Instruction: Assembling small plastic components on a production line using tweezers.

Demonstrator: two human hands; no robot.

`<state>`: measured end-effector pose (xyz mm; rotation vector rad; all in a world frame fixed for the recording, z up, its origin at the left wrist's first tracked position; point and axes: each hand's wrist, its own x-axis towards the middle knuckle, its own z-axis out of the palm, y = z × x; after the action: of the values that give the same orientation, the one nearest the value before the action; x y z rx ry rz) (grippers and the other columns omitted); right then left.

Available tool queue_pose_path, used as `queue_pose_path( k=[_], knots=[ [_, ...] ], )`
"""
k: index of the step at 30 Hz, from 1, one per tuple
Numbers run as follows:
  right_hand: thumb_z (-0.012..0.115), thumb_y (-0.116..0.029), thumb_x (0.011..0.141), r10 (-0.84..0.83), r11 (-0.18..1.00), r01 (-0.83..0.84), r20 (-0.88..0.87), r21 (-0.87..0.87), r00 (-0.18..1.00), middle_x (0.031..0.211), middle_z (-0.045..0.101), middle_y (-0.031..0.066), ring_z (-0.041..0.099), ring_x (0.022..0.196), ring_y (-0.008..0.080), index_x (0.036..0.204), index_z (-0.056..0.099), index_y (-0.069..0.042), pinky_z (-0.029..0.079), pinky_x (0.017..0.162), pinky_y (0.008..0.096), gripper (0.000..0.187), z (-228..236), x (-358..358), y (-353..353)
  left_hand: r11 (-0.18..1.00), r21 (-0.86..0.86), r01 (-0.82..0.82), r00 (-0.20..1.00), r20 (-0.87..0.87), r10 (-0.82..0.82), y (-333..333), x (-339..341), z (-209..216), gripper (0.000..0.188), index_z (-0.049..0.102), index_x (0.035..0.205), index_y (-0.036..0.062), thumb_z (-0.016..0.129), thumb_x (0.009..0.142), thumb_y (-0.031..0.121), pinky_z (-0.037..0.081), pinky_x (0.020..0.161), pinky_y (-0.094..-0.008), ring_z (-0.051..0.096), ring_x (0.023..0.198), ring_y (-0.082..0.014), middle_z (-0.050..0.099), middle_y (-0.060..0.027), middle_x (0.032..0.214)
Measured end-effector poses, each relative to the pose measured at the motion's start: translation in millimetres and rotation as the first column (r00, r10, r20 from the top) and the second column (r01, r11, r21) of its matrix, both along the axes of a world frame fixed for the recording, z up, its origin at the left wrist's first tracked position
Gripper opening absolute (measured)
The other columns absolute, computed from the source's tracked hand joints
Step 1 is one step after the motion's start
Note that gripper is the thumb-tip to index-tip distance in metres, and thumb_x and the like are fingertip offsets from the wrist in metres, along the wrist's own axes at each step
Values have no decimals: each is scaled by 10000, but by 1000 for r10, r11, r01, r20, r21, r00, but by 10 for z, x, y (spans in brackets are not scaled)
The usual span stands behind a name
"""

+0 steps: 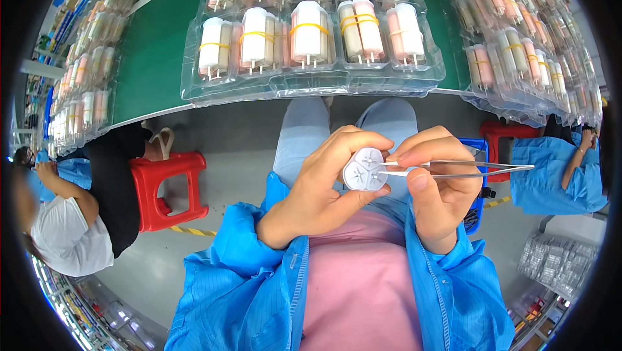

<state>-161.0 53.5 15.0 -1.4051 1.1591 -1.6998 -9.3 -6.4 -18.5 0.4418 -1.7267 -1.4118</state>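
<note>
My left hand has its fingers and thumb closed around a round white plastic part, whose three-lobed face has a small star-shaped detail in each section. The steel tweezers are pinched in my right hand, with their joined end pointing right. Their two tips are slightly apart and lie at the right side of the white part; whether anything is between them is too small to tell. Both hands are above my lap. Beyond them stands a clear plastic tray of white, pink and beige cylinders bundled with yellow bands.
The tray rests on a green-topped table. More stacked trays stand at the left and right. A red stool with a seated person is on the left; a blue crate and another person in blue are on the right.
</note>
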Motion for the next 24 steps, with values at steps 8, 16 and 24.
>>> queue_pose_path(
  k=[8,16,24],
  knots=[
    [673,-13,774,-19,999,19,-3,26,1000,890,639,157,600,809,200,920,646,36,467,711,280,155,-16,16,6,991,-9,-131,990,-47,130,-3,-63,-17,466,517,1029,38,803,663,13,496,687,-284,614,895,-207,617,-139,1078],
    [667,-75,811,-64,998,65,16,-13,998,919,617,155,578,835,196,930,645,40,462,718,289,167,-57,-13,-57,995,97,-29,986,166,13,44,15,61,479,448,1116,20,748,743,9,469,819,-307,579,967,-188,532,-144,1128],
    [683,-59,786,-71,995,61,-126,-83,989,875,656,142,602,766,214,915,656,8,466,680,299,148,-51,4,-33,985,-159,-66,985,144,90,24,-51,35,532,463,1232,6,700,757,27,449,788,-348,529,940,-307,530,-161,1065]
  ],
)
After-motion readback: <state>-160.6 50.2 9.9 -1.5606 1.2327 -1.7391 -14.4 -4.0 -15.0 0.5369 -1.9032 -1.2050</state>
